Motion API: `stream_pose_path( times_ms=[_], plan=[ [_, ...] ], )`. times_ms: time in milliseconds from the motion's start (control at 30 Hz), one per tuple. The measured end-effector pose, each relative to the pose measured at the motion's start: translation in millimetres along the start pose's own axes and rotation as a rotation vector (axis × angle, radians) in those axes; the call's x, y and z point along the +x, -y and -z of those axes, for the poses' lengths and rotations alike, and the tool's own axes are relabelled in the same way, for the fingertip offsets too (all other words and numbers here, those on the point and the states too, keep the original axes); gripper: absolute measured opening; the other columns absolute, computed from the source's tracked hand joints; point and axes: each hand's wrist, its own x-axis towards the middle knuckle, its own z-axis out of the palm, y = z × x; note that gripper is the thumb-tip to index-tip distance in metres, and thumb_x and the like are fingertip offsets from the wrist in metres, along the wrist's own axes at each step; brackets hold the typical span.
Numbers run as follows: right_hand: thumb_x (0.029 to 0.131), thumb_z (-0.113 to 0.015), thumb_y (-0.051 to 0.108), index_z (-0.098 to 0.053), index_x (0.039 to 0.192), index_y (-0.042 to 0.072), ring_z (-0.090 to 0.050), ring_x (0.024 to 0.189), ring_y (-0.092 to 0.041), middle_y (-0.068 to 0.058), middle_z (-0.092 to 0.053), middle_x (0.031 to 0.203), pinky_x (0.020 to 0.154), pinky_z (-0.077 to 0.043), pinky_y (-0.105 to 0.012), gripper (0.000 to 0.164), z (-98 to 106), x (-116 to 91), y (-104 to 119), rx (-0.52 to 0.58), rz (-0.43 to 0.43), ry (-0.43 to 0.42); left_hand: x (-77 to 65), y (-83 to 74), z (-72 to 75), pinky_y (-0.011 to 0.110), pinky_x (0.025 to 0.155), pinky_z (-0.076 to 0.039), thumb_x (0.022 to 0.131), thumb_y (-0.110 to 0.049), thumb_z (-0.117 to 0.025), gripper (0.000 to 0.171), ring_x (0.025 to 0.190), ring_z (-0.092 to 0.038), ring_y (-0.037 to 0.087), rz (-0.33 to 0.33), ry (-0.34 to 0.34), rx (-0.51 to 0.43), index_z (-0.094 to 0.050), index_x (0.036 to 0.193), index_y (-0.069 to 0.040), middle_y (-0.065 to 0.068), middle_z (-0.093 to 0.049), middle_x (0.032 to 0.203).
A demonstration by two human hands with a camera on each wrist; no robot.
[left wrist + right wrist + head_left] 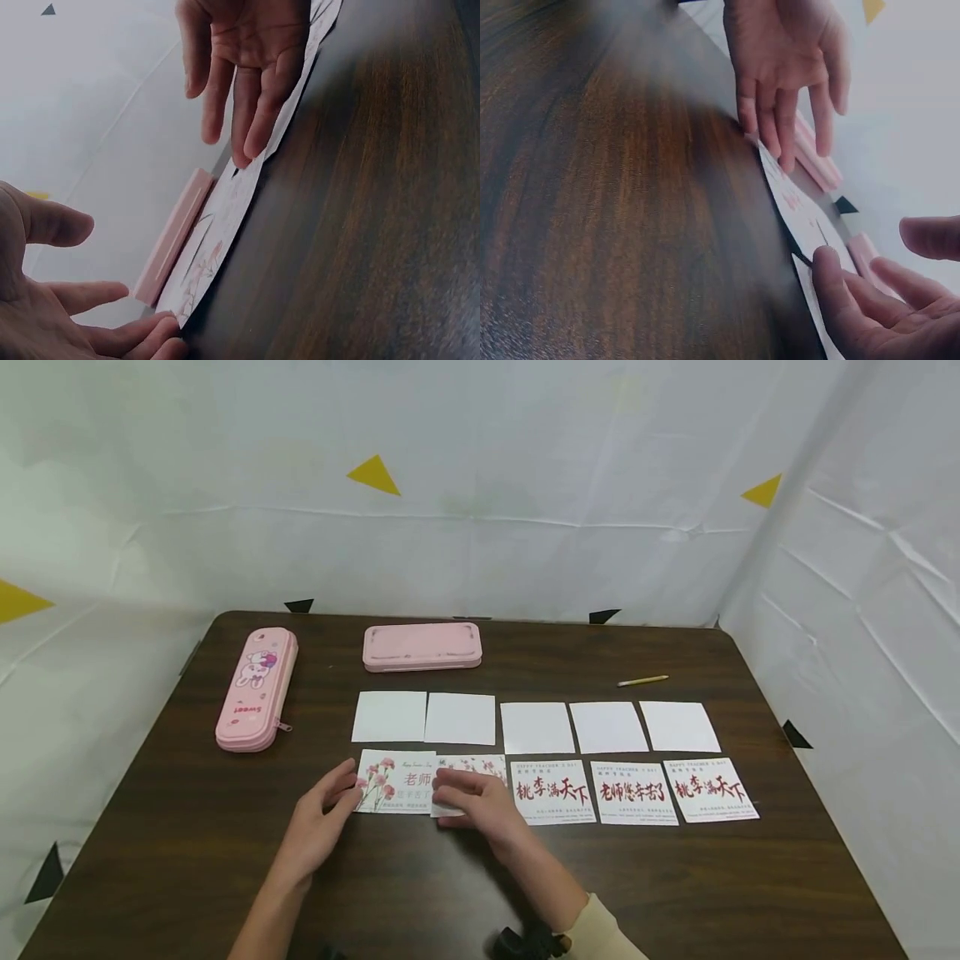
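A white card with pink carnations and Chinese lettering (396, 782) lies at the left end of the front row of printed cards. My left hand (318, 822) is at its left edge, fingers loosely bent; in the left wrist view the lower fingertips touch its corner. At the card's right edge is my right hand (483, 802), fingers extended, thumb apart. It partly covers a second flowered card (487, 764), which meets the carnation card's edge. Neither hand grips anything.
Three cards with red lettering (553, 792) continue the front row rightward. Behind it runs a row of several blank white cards (460, 719). Two pink pencil cases (422, 647) and a short yellowish pencil-like stick (642, 681) lie farther back on the dark wooden table (187, 860).
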Motion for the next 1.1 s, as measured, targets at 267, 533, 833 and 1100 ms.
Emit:
stream_pose_path(
  times_ms=[267,533,833,1100],
  plan=[
    [0.092,-0.067,0.009,-0.059,0.131,-0.005,-0.066,0.098,-0.028,-0.02,-0.063,0.126,0.071,-0.058,-0.036,0.042,-2,2,4,-0.037,0.009,-0.007,-0.2,4.3,6.7,0.025,0.087,-0.046,0.102,-0.017,-0.053,0.051,0.12,-0.049,0.025,0.028,-0.024,-0.123,-0.038,0.15,-0.008,0.018,-0.051,0.139],
    [0.089,-0.068,0.003,-0.057,0.133,-0.004,-0.066,0.088,-0.017,-0.024,-0.063,0.121,0.07,-0.058,-0.038,0.046,-4,5,6,-0.066,0.045,0.011,5.5,8.7,9.7,0.024,0.078,-0.049,0.097,-0.002,-0.057,0.056,0.102,-0.055,0.013,0.102,-0.074,-0.362,-0.039,0.15,-0.01,0.015,-0.053,0.128],
    [0.084,-0.073,-0.001,-0.059,0.132,-0.003,-0.065,0.077,-0.015,-0.017,-0.062,0.105,0.064,-0.058,-0.035,0.05,-5,13,5,-0.07,0.023,0.008,7.2,13.3,12.3,0.023,0.076,-0.049,0.091,0.003,-0.063,0.06,0.096,-0.057,0.01,0.142,-0.034,-0.507,-0.044,0.147,-0.005,0.0,-0.059,0.106],
    [0.087,-0.071,0.001,-0.064,0.12,-0.011,-0.066,0.071,-0.014,-0.014,-0.069,0.096,0.062,-0.057,-0.031,0.036,-3,18,4,-0.096,0.05,-0.014,9.1,14.5,13.2,0.025,0.075,-0.052,0.092,0.001,-0.064,0.056,0.091,-0.058,0.011,0.17,0.041,-0.554,-0.042,0.144,0.006,0.001,-0.06,0.101]
  ],
)
